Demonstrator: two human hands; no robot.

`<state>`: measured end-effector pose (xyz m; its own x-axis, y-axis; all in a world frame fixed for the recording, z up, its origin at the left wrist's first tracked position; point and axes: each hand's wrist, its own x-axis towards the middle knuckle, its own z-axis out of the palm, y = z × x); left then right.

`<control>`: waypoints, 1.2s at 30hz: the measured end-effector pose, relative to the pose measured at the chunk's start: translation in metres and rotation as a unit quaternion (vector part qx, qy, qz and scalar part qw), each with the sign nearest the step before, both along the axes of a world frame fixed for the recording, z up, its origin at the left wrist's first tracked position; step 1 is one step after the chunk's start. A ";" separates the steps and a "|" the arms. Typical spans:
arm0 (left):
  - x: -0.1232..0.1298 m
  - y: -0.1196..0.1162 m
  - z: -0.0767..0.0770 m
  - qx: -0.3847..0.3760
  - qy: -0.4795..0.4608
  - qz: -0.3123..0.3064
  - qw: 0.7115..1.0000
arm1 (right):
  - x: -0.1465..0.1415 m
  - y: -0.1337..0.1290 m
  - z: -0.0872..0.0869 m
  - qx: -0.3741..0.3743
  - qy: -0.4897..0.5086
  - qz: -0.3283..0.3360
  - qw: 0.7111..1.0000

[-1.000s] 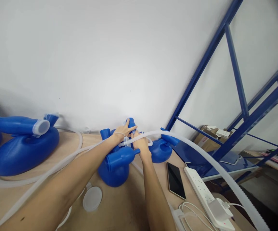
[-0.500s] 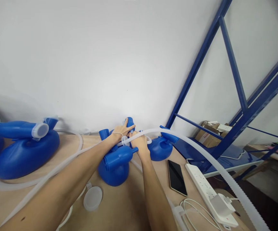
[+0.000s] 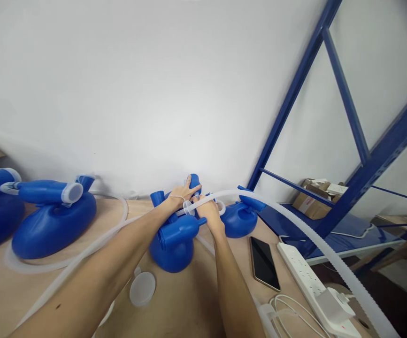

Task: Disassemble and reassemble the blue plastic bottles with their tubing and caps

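Two bare forearms reach across a pale wooden table [image 3: 185,305], close to a round white cap [image 3: 142,289] lying flat beside the left one. At the near right, a white cable [image 3: 296,313] coils beside a white power strip [image 3: 303,277] with a bulky white plug [image 3: 334,305] seated in it; a dark-screened phone [image 3: 264,264] lies between the strip and the right forearm.

Just short of the hands stands a blue bottle [image 3: 171,256], a blue cylinder [image 3: 179,232] lying across its top. Beyond it, the two hands work together, side by side. The left hand [image 3: 184,193] closes on an upright blue neck [image 3: 195,181] near the wall, thumb and forefinger spread around it. The right hand [image 3: 207,208] is bent in tight just below; its fingertips are hidden, so its grip cannot be told. A ridged white hose [image 3: 295,217] arches over the right hand and runs off toward the lower right corner.

A second blue bottle [image 3: 239,220] sits just right of the hands. Well to the left, more blue bottles [image 3: 53,230] stand near looping translucent tubing [image 3: 83,253]. Behind rises a white wall [image 3: 154,94]; at right, a blue metal rack [image 3: 296,89] bears an open cardboard box [image 3: 309,204].
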<state>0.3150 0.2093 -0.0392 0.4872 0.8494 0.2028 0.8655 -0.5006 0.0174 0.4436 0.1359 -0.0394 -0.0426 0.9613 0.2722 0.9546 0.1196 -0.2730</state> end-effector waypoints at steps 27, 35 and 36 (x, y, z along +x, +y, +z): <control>-0.007 0.008 -0.012 0.047 -0.031 -0.014 0.998 | 0.068 0.044 -0.038 0.127 0.238 -0.007 0.963; -0.007 0.008 -0.012 0.050 -0.024 -0.020 0.998 | 0.068 0.063 -0.036 0.074 0.249 -0.018 0.965; -0.008 0.008 -0.012 0.049 -0.023 -0.022 0.998 | 0.068 0.064 -0.036 0.066 0.253 -0.018 0.965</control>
